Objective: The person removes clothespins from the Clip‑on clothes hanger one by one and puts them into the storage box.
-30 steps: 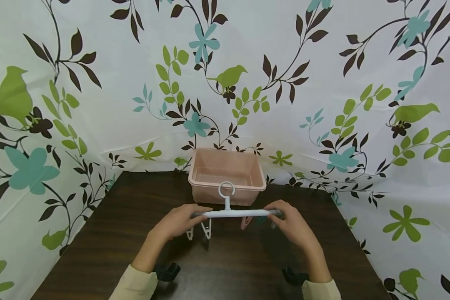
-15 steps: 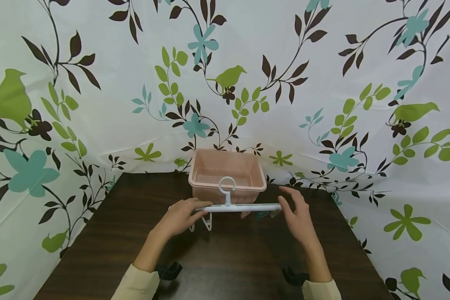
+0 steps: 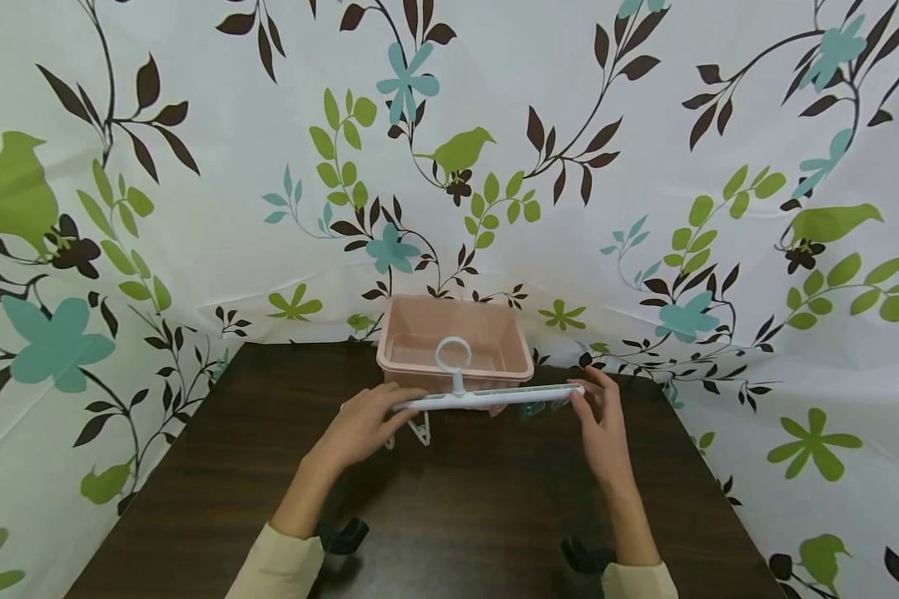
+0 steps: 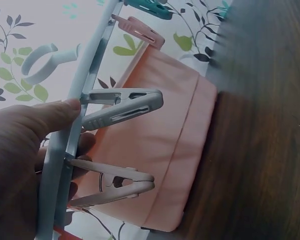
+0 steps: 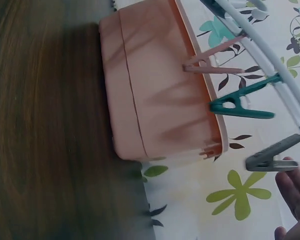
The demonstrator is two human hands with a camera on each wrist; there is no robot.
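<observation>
A white clip hanger (image 3: 505, 396) with a round hook is held up in front of the pink basin, its right end slightly higher. My left hand (image 3: 363, 423) grips the left part of its bar, thumb on the near face and fingers behind. Two pale clips hang there, a greyish one (image 4: 152, 100) and a cream one (image 4: 135, 175). My right hand (image 3: 603, 424) is at the bar's right end with fingers loosely spread. In the right wrist view its fingertips are right by a grey clip (image 5: 275, 150). A teal clip (image 5: 255, 114) and a pink clip (image 5: 217, 69) hang beside it.
The pink basin (image 3: 419, 376) stands at the back of the dark wooden table (image 3: 457, 516), against a white patterned sheet (image 3: 217, 208). Black wrist mounts (image 3: 342, 537) show below both hands.
The hanger has risen, and its right end has tilted up. My right hand has let go of the bar's end, loosened its fingers and shifted right and up; my left hand keeps its grip.
</observation>
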